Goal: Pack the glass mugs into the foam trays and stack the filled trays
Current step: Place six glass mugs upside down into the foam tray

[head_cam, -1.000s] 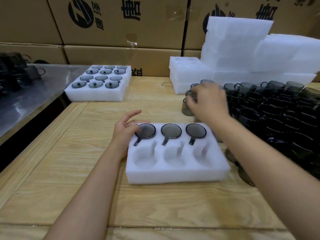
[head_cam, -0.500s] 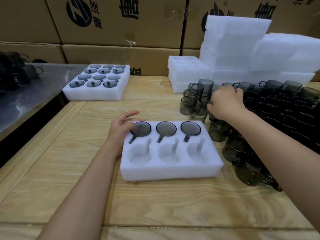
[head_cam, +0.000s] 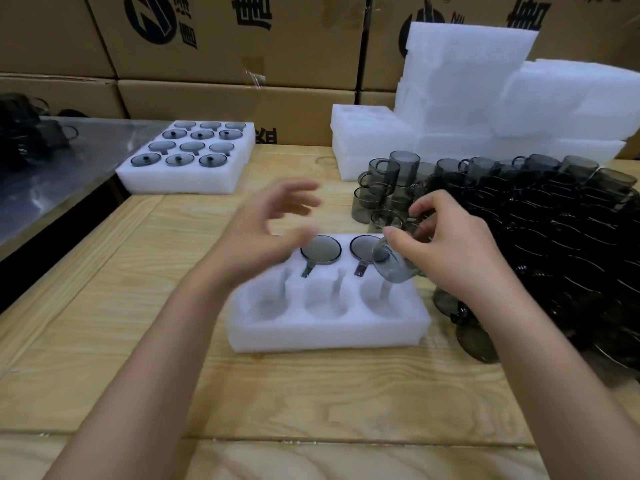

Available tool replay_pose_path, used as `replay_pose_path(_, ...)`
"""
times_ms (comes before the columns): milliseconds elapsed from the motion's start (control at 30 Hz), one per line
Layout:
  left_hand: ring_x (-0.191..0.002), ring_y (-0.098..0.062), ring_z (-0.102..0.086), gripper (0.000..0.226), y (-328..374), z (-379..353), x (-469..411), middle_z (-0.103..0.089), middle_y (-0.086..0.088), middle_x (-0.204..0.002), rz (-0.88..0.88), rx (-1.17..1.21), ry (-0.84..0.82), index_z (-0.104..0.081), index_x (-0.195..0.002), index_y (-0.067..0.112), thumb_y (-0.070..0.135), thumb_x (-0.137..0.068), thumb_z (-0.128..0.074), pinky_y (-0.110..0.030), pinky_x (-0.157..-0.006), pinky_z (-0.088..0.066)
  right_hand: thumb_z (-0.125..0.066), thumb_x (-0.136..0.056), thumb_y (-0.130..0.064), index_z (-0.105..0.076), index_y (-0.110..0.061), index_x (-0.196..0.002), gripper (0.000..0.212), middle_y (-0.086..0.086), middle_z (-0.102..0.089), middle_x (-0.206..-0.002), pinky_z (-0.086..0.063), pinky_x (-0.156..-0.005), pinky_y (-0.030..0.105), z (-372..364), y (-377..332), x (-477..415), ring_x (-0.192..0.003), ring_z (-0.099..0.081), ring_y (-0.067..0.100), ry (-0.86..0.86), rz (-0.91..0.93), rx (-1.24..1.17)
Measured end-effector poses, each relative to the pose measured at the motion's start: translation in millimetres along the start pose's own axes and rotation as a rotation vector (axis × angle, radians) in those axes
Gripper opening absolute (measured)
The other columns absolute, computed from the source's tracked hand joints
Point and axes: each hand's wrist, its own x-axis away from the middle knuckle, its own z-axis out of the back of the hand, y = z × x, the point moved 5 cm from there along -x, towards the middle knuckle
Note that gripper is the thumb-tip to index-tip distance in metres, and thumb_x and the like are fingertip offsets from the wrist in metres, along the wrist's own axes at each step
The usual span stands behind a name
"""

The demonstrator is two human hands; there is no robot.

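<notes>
— How many trays hold glass?
— Two. The near tray (head_cam: 325, 337) shows two mugs (head_cam: 321, 250) and three empty pockets (head_cam: 323, 303); the far tray (head_cam: 180, 183), twelve glass pieces (head_cam: 192, 146).
— And loose mugs?
— One held mug (head_cam: 394, 268); the pile (head_cam: 554, 216) beside it is past counting

A pale wooden table (head_cam: 311, 393) fills the lower view, built of wide planks with strong wavy grain and seams running left to right. An oval knot mark (head_cam: 325, 160) shows in the wood toward the far edge. To the left, butting against the table, is a steel-topped bench (head_cam: 79, 174), grey, shiny and scuffed. Behind both stands a wall of stacked brown cardboard boxes (head_cam: 294, 39), reaching past the top of the view. The boxes carry large dark blue print: a round logo (head_cam: 152, 19) with big characters beside it. A torn strip of clear tape (head_cam: 257, 77) hangs at a seam between boxes.
</notes>
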Motion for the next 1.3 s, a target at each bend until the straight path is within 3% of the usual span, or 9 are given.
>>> replay_pose_path(133,-0.096,0.001,-0.059,0.067,23,-74,7,-0.062,0.017,-0.106,0.018,-0.199,-0.305,-0.047,-0.119,0.044,0.047,-0.062,-0.083,-0.024,-0.086,-0.049,-0.054,-0.077,-0.056,-0.060,-0.031,-0.101,0.035,-0.005,-0.057,-0.085,-0.036,-0.069,0.030,-8,0,1,-0.089,-0.053,0.017,0.018,-0.002,0.087)
replay_pose_path(233,-0.093,-0.002,-0.060,0.060,18,-85,3,-0.063,0.016,-0.097,-0.013,-0.272,-0.261,-0.054,-0.116,0.031,0.039,-0.065,-0.084,-0.027,-0.084,-0.048,-0.051,-0.079,-0.056,-0.063,-0.027,-0.081,0.032,-0.001,-0.052,-0.087,-0.035,-0.068,0.030,-12,2,0,-0.088,-0.053,0.021,-0.022,-0.003,0.194)
replay_pose_path(367,-0.093,0.006,-0.054,0.040,11,-78,2,-0.063,0.025,-0.092,-0.044,-0.336,-0.297,-0.058,-0.096,0.038,0.046,-0.064,-0.081,-0.006,-0.077,-0.034,-0.048,-0.080,-0.057,-0.063,-0.019,-0.069,0.042,-0.001,-0.054,-0.085,-0.036,-0.062,0.031,-16,-3,-1,-0.080,-0.053,0.021,-0.107,0.014,0.254)
replay_pose_path(733,-0.102,-0.007,-0.051,0.051,0,-81,10,-0.056,0.009,-0.104,0.000,-0.277,-0.354,-0.055,-0.099,0.020,0.038,-0.061,-0.085,-0.028,-0.090,-0.042,-0.043,-0.088,-0.052,-0.036,-0.016,-0.057,0.048,0.002,-0.037,-0.065,-0.022,-0.048,0.029,-35,-14,3,-0.071,-0.046,0.029,-0.283,0.142,0.536)
replay_pose_path(833,-0.101,-0.006,-0.052,0.054,-1,-79,10,-0.057,0.008,-0.106,-0.012,-0.278,-0.350,-0.054,-0.104,0.017,0.031,-0.064,-0.086,-0.026,-0.088,-0.041,-0.039,-0.091,-0.046,-0.049,-0.014,-0.069,0.041,0.005,-0.045,-0.079,-0.028,-0.060,0.030,-42,-22,5,-0.085,-0.055,0.032,-0.260,0.232,0.626)
replay_pose_path(933,-0.121,-0.004,-0.045,0.075,1,-77,12,-0.048,0.009,-0.130,-0.030,-0.191,-0.335,-0.042,-0.127,0.023,0.029,-0.067,-0.086,-0.027,-0.101,-0.038,-0.034,-0.093,-0.048,-0.055,-0.013,-0.117,0.047,0.009,-0.051,-0.115,-0.032,-0.067,0.033,-53,-26,9,-0.105,-0.055,0.031,-0.296,0.265,0.685)
replay_pose_path(1100,-0.146,-0.008,-0.013,0.082,22,-79,20,-0.019,0.003,-0.158,-0.317,-0.317,-0.342,-0.022,-0.149,0.020,0.050,-0.082,-0.058,-0.035,-0.119,-0.017,-0.015,-0.083,-0.056,-0.027,-0.013,-0.143,0.074,0.013,-0.038,-0.139,-0.030,-0.100,0.040,-59,-14,10,-0.125,-0.032,0.030,-0.325,0.307,0.567)
replay_pose_path(1200,-0.147,-0.005,0.001,0.077,18,-93,19,-0.012,0.009,-0.159,-0.348,-0.551,-0.453,-0.018,-0.150,0.026,0.062,-0.086,-0.039,-0.040,-0.120,-0.006,-0.017,-0.090,-0.053,0.006,-0.022,-0.151,0.072,0.010,0.007,-0.158,-0.003,-0.116,0.052,-82,2,13,-0.144,0.009,0.032,-0.535,0.415,0.699)
replay_pose_path(1300,-0.145,0.000,0.005,0.076,6,-102,18,-0.010,0.012,-0.159,-0.302,-0.685,-0.524,-0.014,-0.152,0.027,0.065,-0.088,-0.030,-0.038,-0.120,-0.001,-0.004,-0.069,-0.064,0.023,-0.023,-0.146,0.091,0.008,0.029,-0.153,0.018,-0.108,0.054,-93,13,10,-0.137,0.033,0.033,-0.586,0.384,0.827)
